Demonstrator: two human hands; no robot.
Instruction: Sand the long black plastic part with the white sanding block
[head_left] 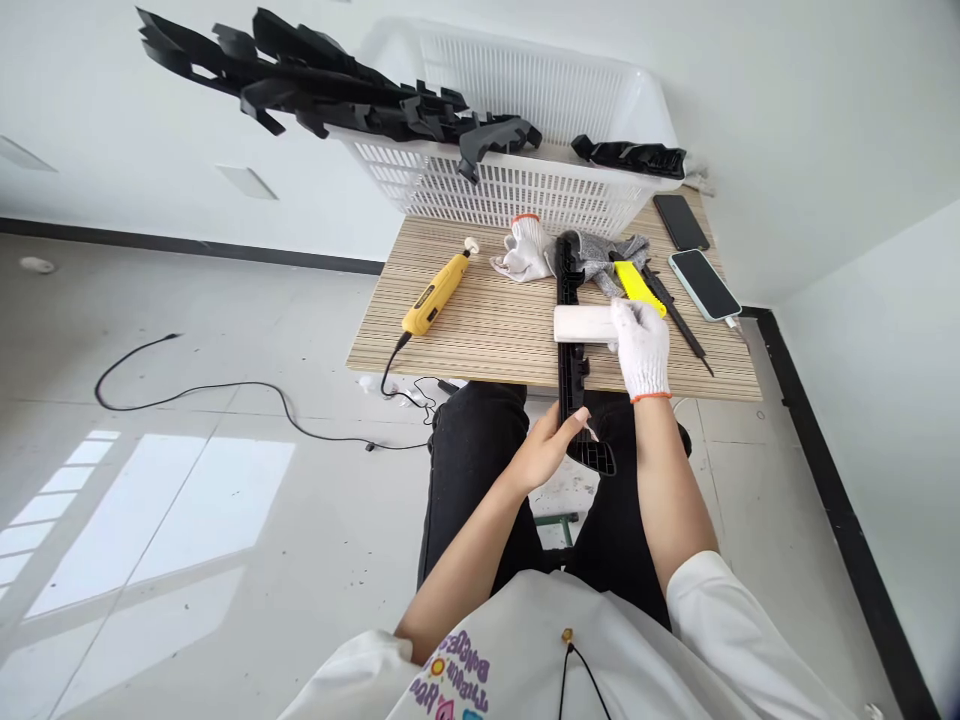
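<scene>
The person is finishing a long black plastic part (pixel 573 340) lying across the table edge (pixel 480 370). The bare left hand (pixel 551 445) is gripping the part's near end; the gloved right hand (pixel 643 345) is clasping a white block (pixel 585 324), possibly a sanding block, against it. The next move calls for steady support and even strokes.

The bench (pixel 480 330) is showing striped wood grain, the long part (pixel 571 330) is looking matt black plastic, the glove (pixel 643 345) is knitted white cloth.

Shirt print (pixel 454 680) cut off below.
</scene>
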